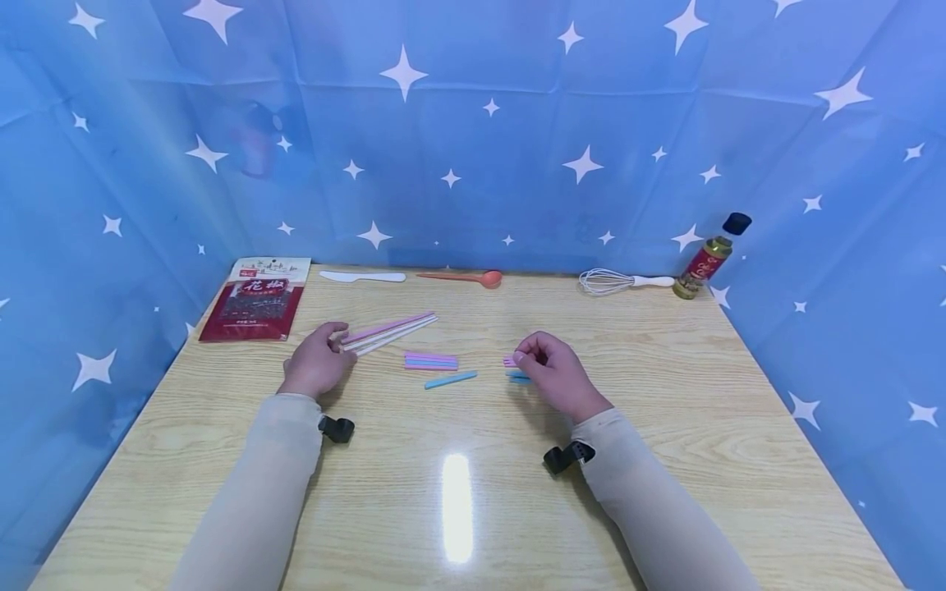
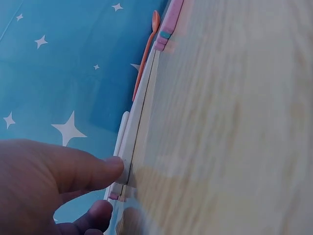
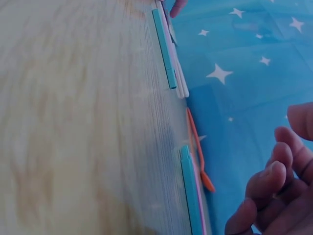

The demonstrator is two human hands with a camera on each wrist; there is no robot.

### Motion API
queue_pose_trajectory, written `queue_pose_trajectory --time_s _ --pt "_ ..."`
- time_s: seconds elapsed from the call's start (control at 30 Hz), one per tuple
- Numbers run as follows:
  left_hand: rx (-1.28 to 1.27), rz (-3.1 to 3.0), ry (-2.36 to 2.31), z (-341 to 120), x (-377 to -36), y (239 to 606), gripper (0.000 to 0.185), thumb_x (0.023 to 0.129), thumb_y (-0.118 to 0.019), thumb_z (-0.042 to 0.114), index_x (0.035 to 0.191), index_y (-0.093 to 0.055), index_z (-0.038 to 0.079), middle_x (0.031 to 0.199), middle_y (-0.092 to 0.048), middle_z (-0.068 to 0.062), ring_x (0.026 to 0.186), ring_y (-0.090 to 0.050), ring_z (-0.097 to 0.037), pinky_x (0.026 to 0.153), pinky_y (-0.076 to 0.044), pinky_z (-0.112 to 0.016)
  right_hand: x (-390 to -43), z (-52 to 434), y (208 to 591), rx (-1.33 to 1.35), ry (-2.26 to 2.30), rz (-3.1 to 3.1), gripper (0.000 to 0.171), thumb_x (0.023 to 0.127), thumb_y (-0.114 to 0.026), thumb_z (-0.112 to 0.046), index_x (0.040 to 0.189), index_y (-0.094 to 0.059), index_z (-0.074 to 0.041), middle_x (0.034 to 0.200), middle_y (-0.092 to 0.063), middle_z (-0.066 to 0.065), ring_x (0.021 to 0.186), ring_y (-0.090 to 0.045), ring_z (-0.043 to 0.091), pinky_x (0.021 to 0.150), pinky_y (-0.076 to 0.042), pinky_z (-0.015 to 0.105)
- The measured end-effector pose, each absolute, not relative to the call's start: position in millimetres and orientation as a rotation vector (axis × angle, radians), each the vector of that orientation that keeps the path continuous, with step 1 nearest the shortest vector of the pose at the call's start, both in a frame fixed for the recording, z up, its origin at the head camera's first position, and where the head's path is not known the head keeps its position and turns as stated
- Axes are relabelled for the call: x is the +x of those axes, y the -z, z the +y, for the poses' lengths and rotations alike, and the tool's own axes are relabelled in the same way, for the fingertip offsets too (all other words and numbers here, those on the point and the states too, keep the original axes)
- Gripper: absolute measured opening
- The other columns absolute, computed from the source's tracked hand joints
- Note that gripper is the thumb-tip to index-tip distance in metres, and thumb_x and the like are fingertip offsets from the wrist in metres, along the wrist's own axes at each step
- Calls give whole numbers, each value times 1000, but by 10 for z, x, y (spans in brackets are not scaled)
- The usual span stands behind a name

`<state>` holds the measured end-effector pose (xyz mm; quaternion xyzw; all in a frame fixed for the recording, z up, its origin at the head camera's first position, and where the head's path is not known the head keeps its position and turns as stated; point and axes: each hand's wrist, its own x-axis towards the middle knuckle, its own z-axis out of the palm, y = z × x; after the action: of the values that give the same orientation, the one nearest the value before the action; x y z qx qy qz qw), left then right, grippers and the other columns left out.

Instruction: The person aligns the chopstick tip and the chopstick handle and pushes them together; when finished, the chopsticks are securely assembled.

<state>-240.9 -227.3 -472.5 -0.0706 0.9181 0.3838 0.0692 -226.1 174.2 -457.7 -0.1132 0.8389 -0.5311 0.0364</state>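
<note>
My left hand [image 1: 316, 361] is at the left end of several long, slim white and pink sticks [image 1: 399, 332], thumb on the near side and fingers on the far side. In the left wrist view the thumb overlaps the white sticks [image 2: 128, 147], and the fingertips stay apart from it. My right hand [image 1: 554, 371] hovers over short pink and blue sticks [image 1: 517, 376], partly hidden by it. Its fingers [image 3: 266, 181] are loosely bent in the right wrist view, with nothing between them and the thumb. Between the hands lie a row of short pink and blue sticks [image 1: 431, 362] and one blue stick [image 1: 451, 379].
Along the table's back edge lie a white plastic knife [image 1: 362, 277], an orange spoon [image 1: 461, 278] and a whisk [image 1: 624, 281]. An oil bottle [image 1: 705, 261] stands at the back right. A red spice packet [image 1: 254, 300] is at the left. Blue star-patterned cloth [image 1: 473, 131] surrounds the table.
</note>
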Motion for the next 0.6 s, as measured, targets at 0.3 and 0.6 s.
queue_pose_trajectory --time_s 0.3,0.6 --pt "-222 2776 -1152 -2251 -2411 4728 27 104 -64 22 130 -67 14 117 -64 -12 99 -57 -32 100 -27 -63 -2342 1856 4614 -298 1572 2644 19 107 -63 -27 108 -65 -8 92 -56 8 85 -51 26 74 -44 33" --pt "-211 2787 -1151 -2248 -2402 4739 23 104 -63 20 125 -68 13 116 -65 -13 100 -57 -33 103 -25 -67 -2414 1978 4649 -249 1435 2686 18 106 -63 -27 107 -66 -10 92 -57 7 84 -52 26 74 -44 37"
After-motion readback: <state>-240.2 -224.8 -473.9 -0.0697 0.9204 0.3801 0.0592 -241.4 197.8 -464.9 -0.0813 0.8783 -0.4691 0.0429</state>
